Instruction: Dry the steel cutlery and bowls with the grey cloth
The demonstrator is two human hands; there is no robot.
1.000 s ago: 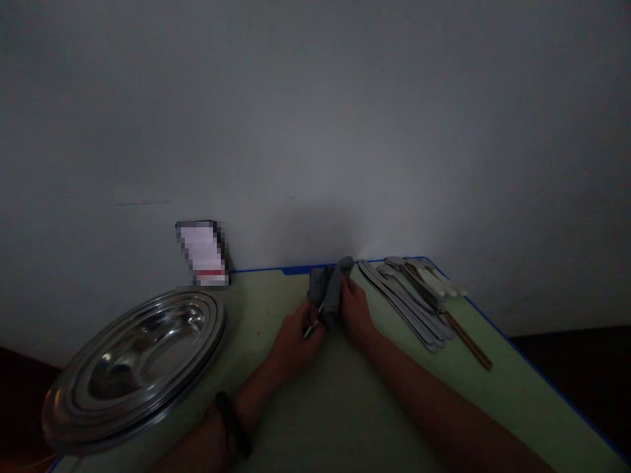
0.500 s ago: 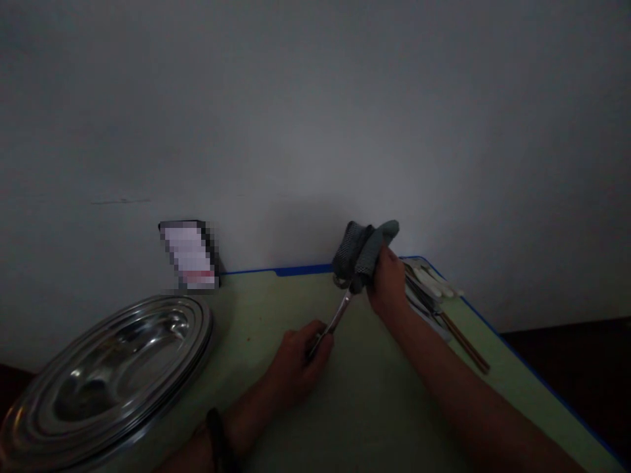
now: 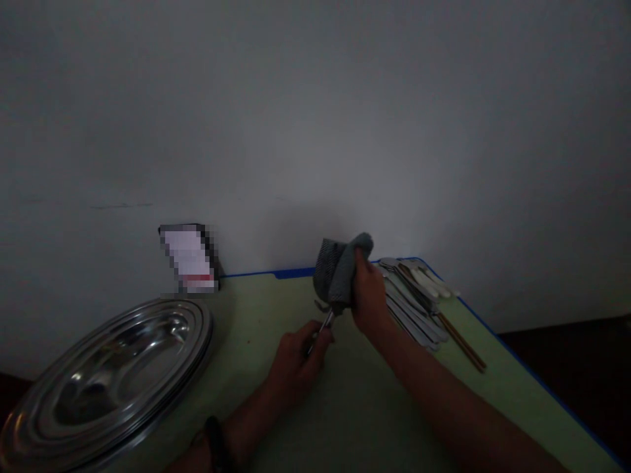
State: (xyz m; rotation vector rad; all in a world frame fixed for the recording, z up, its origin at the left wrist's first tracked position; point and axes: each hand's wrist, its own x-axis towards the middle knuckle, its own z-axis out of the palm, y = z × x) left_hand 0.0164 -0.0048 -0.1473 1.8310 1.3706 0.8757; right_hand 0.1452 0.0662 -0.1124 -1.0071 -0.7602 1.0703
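We hold a steel utensil [image 3: 326, 323] by its handle in our left hand [image 3: 298, 355], the grip closed around the lower end, low over the pale green desk [image 3: 355, 407]. Our right hand [image 3: 369, 302] clasps a grey cloth [image 3: 338, 270] bunched over the utensil's upper end, so we cannot tell whether it is a spoon or a fork. Just right of that hand lies a row of cutlery [image 3: 417, 312], handles side by side, with a brown-handled piece [image 3: 461, 341] on its right. An oval steel tray [image 3: 108, 374] sits at the desk's left. A small blurred-out object [image 3: 190, 257] stands against the grey wall [image 3: 315, 131]. A dark band [image 3: 214, 440] circles our left wrist.
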